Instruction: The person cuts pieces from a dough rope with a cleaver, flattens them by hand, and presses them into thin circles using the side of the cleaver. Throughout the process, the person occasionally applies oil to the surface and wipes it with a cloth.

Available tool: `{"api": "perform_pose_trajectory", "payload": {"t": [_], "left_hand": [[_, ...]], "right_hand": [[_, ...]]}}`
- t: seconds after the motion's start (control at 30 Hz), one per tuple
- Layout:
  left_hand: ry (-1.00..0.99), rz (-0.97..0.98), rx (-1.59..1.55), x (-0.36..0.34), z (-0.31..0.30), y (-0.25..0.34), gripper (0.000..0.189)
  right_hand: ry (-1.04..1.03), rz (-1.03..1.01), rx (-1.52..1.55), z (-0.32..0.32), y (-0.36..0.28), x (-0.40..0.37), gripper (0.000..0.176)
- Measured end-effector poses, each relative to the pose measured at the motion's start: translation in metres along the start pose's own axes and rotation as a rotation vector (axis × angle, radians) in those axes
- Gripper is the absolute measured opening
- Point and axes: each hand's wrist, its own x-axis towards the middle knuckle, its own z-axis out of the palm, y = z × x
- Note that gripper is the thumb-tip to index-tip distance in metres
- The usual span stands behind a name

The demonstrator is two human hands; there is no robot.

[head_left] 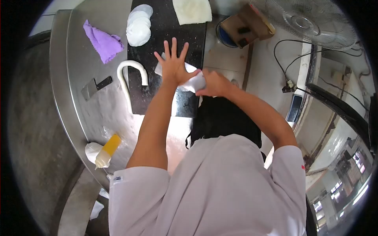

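Note:
My left hand [173,69] lies with its fingers spread wide over a black board [185,108], on top of a white, dough-like sheet [193,82]. Part of this sheet shows beside the left fingers and under the palm. My right hand [215,83] is closed on the sheet's near right end, at the board's right edge. To the left, a thick white dough rope [125,80] curves like a hook, partly on the board and partly on the metal table. A stack of thin white rounds [138,31] sits farther back on the board.
On the metal table [98,118] lie a purple cloth [103,41], a scraper with a black handle [90,89] and a squeeze bottle of yellow liquid [108,151]. A cream cloth [192,11] is at the back. To the right are a cardboard box [246,25], a fan [305,21] and cables.

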Motion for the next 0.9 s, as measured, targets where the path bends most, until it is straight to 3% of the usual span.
{"api": "perform_pose_trajectory", "payload": {"t": [0.13,0.3,0.43,0.5,0.57,0.6,0.63,0.7,0.73,0.9], "left_hand": [[-0.169,-0.042,0.05,-0.002,-0.004,0.016,0.114],[0.111,-0.002,0.031,0.035,0.004,-0.005,0.112],[0.019,0.114,0.004,0.014,0.003,-0.004,0.114],[-0.082,0.144,-0.015,-0.019,0.017,0.013,0.115],[-0.174,0.137,0.003,-0.021,0.015,0.031,0.115],[-0.036,0.166,-0.035,-0.018,0.025,0.03,0.112],[-0.068,0.167,-0.042,-0.022,0.024,0.03,0.112],[0.001,0.079,-0.006,0.005,0.016,0.035,0.108],[0.084,0.033,-0.031,0.009,0.016,0.031,0.106],[0.102,-0.066,0.017,0.017,0.001,0.009,0.11]], "right_hand": [[0.013,-0.012,0.056,0.001,0.015,-0.003,0.08],[0.017,-0.059,-0.068,-0.038,0.002,0.026,0.078],[0.064,-0.057,0.079,0.015,0.01,0.003,0.082],[-0.008,0.089,0.137,0.045,0.011,-0.035,0.081],[0.08,0.066,0.077,0.036,0.021,-0.04,0.081],[0.128,0.056,0.036,0.041,0.021,-0.051,0.08],[-0.033,0.153,0.078,0.014,0.016,-0.045,0.082],[0.027,-0.027,0.01,-0.004,0.032,-0.03,0.082],[0.026,-0.021,0.006,-0.018,0.033,-0.018,0.082],[-0.115,-0.007,-0.069,-0.033,0.002,0.012,0.086]]}}
